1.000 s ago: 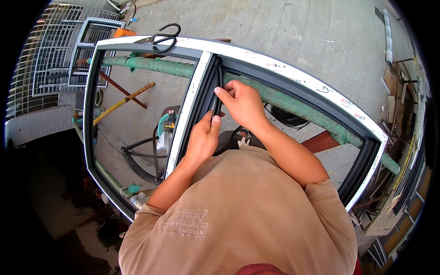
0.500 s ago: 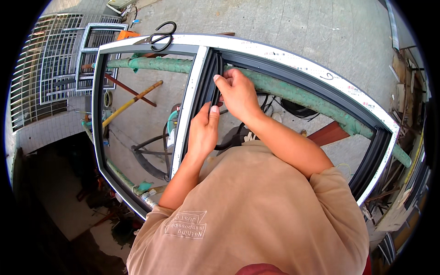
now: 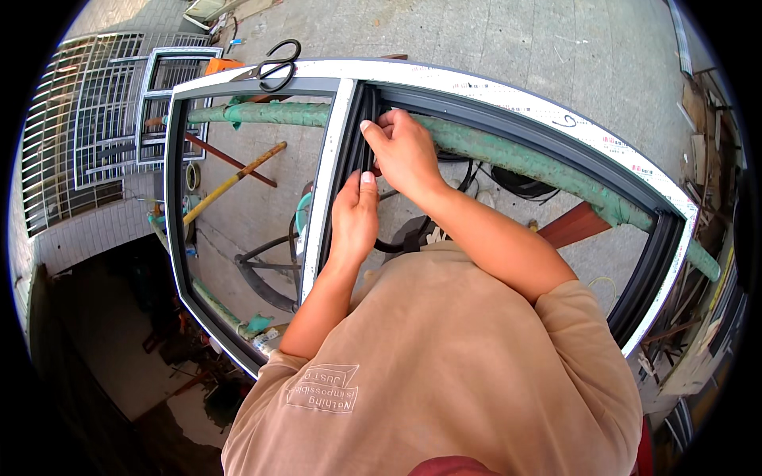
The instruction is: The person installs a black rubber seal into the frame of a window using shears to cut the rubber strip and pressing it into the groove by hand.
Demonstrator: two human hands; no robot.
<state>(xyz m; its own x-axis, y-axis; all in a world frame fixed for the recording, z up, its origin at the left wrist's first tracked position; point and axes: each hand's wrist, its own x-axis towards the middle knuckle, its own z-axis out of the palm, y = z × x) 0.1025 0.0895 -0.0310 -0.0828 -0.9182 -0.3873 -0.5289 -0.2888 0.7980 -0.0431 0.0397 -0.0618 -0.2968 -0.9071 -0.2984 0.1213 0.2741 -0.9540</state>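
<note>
A window frame [image 3: 468, 89] with a white film-covered face and dark grey grooves lies in front of me, divided by an upright middle bar [image 3: 336, 143]. Along the right side of that bar runs a thin black rubber seal strip [image 3: 367, 156]. Higher up, my right hand [image 3: 405, 155] pinches the strip, thumb on top and fingers curled behind the bar's edge. My left hand [image 3: 354, 220] grips it just below, thumb pressed on it; its other fingertips are partly hidden. Black-handled scissors [image 3: 278, 67] rest on the frame's far left edge.
Green-wrapped poles [image 3: 508, 151] pass under the frame. Below lie a yellow pole [image 3: 238, 181], a reddish-brown board [image 3: 575, 228] and a black coil [image 3: 520, 184]. An orange box [image 3: 225, 66] and other frames [image 3: 147, 119] stand at far left, scrap wood [image 3: 698, 170] at right.
Both hands have shifted slightly up and left against the bar. The strip, which stood out from the bar before, now lies closer to it. The scissors stay on the frame.
</note>
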